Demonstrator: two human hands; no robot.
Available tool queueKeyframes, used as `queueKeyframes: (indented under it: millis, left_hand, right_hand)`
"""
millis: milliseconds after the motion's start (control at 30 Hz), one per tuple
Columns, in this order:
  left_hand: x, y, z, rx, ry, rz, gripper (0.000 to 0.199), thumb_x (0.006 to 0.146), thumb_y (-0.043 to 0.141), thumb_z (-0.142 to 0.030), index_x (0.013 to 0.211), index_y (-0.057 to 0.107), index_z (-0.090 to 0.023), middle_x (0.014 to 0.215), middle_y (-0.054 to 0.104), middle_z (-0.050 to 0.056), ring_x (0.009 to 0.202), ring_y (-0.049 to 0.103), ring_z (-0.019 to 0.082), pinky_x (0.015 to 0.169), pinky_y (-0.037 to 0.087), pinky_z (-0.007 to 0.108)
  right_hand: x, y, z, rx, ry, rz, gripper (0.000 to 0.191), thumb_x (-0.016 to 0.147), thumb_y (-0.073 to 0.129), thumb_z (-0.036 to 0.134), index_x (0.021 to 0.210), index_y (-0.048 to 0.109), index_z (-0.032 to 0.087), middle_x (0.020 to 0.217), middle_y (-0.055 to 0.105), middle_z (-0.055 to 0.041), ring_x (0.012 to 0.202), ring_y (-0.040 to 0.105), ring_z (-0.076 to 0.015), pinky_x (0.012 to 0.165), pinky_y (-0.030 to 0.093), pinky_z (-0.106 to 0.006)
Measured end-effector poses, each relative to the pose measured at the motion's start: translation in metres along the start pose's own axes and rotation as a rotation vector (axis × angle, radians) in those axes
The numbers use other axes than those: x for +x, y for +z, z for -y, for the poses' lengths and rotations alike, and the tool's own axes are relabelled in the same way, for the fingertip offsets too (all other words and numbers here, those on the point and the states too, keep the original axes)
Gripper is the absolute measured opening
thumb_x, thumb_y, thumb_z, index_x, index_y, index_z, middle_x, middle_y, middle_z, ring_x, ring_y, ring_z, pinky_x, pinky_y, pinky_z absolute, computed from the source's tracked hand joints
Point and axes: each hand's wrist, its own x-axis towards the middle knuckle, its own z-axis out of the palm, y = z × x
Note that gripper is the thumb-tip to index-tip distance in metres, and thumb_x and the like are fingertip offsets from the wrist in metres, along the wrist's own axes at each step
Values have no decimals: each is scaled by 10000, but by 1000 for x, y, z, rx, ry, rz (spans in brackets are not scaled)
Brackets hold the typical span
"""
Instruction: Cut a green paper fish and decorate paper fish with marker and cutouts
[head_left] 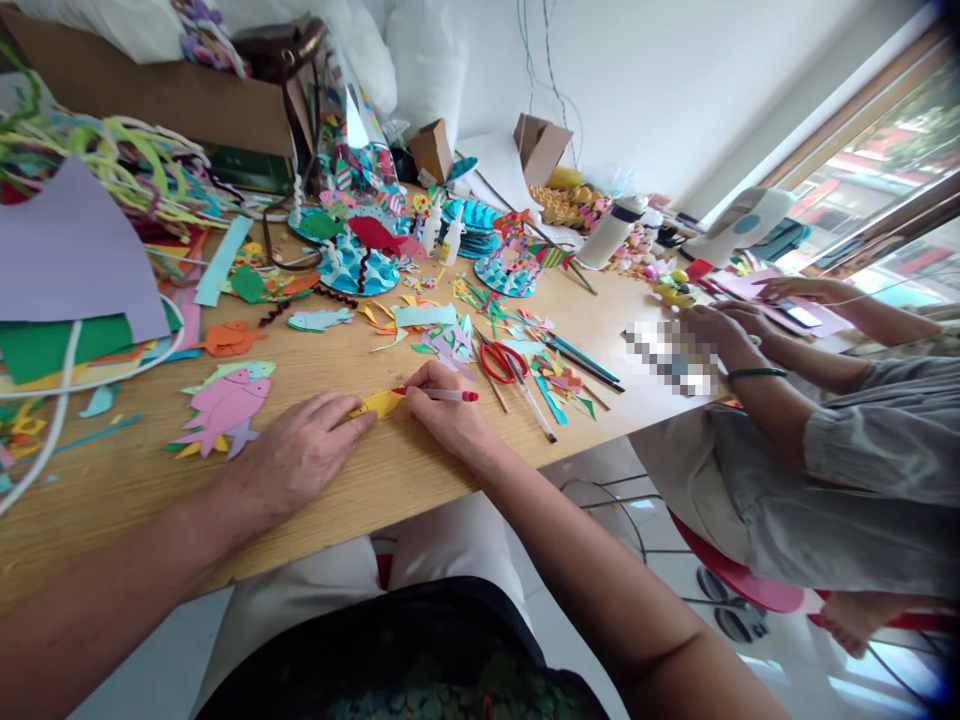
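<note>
A yellow paper fish lies on the wooden table, its left end between the thumb and fingers of my left hand, which press it down. My right hand is closed around a marker with a pale barrel and red end. The marker's tip is at the right end of the yellow fish. To the left of my left hand lies a pile of pink, green and purple paper fish. Red-handled scissors rest beyond my right hand, beside a clear pen.
Paper scraps and pencils are strewn ahead. Blue decorated discs and glue bottles stand farther back. Purple foam sheets and a white cable occupy the left. At right, another person's hands work at the table.
</note>
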Motion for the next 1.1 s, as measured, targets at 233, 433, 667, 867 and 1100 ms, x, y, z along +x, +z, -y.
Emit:
queueKeyframes:
  millis: [233, 433, 667, 867, 1100]
  left_hand:
    - [0, 1, 0, 2, -1, -12, 374, 936, 322, -177, 1142, 634, -158, 1093, 629, 137, 1048, 563, 258, 902, 506, 440]
    - [0, 0, 0, -31, -24, 3, 388, 939, 311, -197, 1140, 640, -161, 1104, 628, 144, 1045, 563, 269, 891, 510, 458]
    - [0, 0, 0, -16, -12, -11, 391, 940, 306, -194, 1131, 646, -161, 1090, 632, 139, 1028, 569, 260, 887, 515, 451]
    - [1, 0, 0, 10, 3, -15, 391, 934, 305, -189, 1125, 645, -160, 1078, 635, 135, 1013, 575, 259, 865, 526, 434]
    - [0, 1, 0, 0, -12, -5, 385, 935, 310, -192, 1137, 637, -163, 1091, 628, 137, 1030, 568, 265, 873, 521, 447]
  right_hand:
    - [0, 0, -3, 26, 33, 12, 39, 702, 492, 237, 671, 494, 215, 556, 523, 48, 537, 463, -118, 511, 348, -240]
    - [-1, -1, 1, 9, 18, 15, 47, 695, 505, 212, 650, 492, 212, 567, 525, 50, 533, 458, -111, 518, 363, -234]
    - [0, -2, 0, 0, 31, 14, 32, 690, 496, 215, 658, 500, 212, 565, 524, 46, 540, 456, -119, 503, 342, -236]
    - [0, -2, 1, -40, 14, -17, 66, 689, 502, 245, 636, 477, 216, 563, 518, 42, 560, 449, -126, 525, 337, -243]
    - [0, -2, 4, -21, 15, -19, 60, 686, 502, 239, 637, 477, 212, 574, 512, 41, 558, 435, -120, 532, 332, -244]
